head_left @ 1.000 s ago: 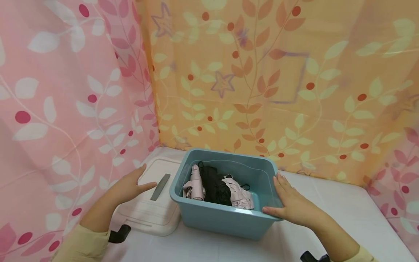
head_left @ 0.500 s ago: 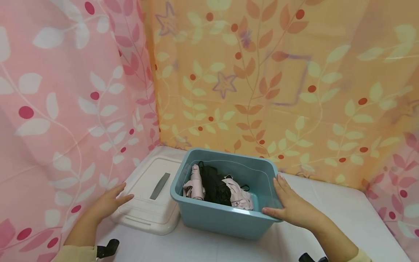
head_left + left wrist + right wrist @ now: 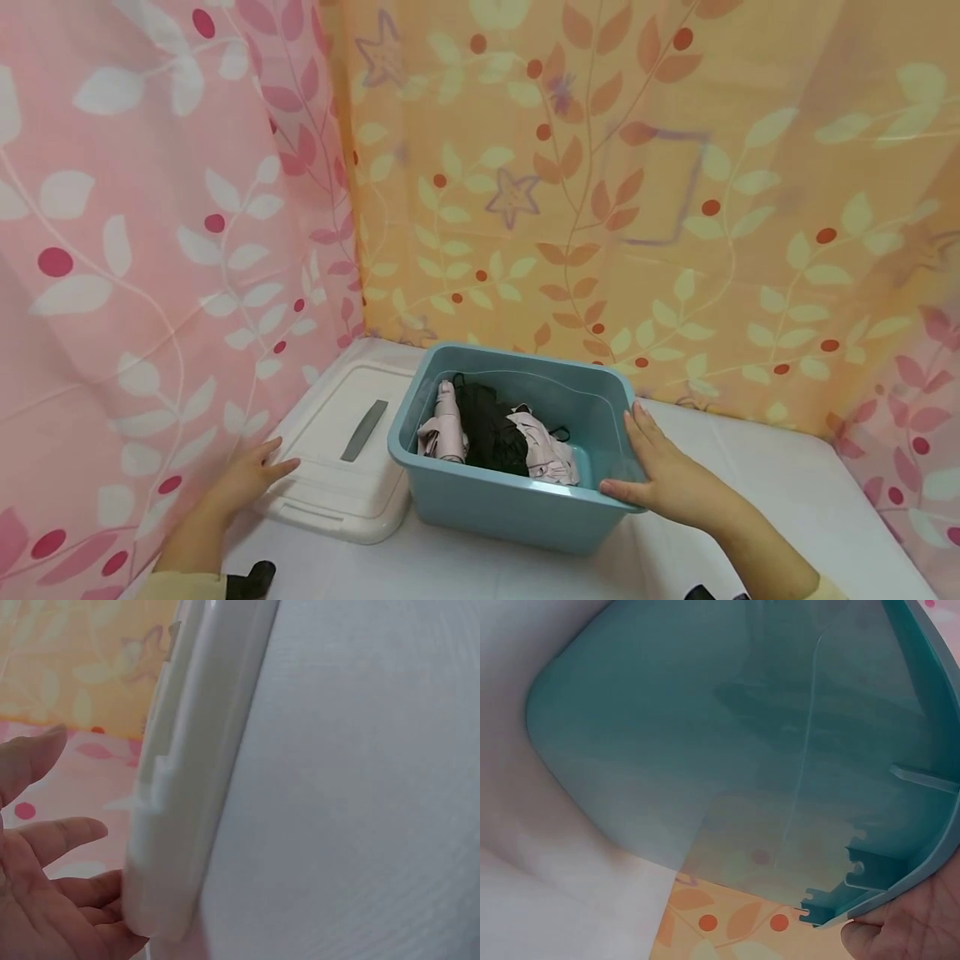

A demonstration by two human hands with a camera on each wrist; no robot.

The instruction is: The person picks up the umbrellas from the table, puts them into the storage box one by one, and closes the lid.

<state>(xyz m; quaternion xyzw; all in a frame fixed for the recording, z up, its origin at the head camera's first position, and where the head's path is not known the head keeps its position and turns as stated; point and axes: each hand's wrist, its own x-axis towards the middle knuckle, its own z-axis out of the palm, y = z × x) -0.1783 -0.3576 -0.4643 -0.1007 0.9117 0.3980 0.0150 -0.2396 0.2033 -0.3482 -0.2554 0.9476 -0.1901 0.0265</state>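
A light blue plastic bin (image 3: 517, 508) stands on the white table and holds a black garment (image 3: 487, 429) between pale pink ones (image 3: 546, 450). My right hand (image 3: 651, 467) rests flat on the bin's right rim, fingers straight and thumb along the near corner. In the right wrist view the bin wall (image 3: 727, 727) fills the frame, with that hand (image 3: 915, 930) under the rim. Left of the bin lies a white lid (image 3: 337, 483) with a grey handle (image 3: 365, 429). My left hand (image 3: 255, 475) touches the lid's near left edge. Its relaxed fingers (image 3: 71, 832) lie beside the lid edge (image 3: 187, 787).
Pink leaf-print curtain (image 3: 150, 250) hangs close on the left and orange leaf-print curtain (image 3: 637, 208) runs behind the bin. White table surface (image 3: 787, 483) stretches to the right of the bin and along the front.
My left hand has slid back off the top of the lid, leftward and nearer, to the lid's near left edge. The right hand and the bin have stayed put.
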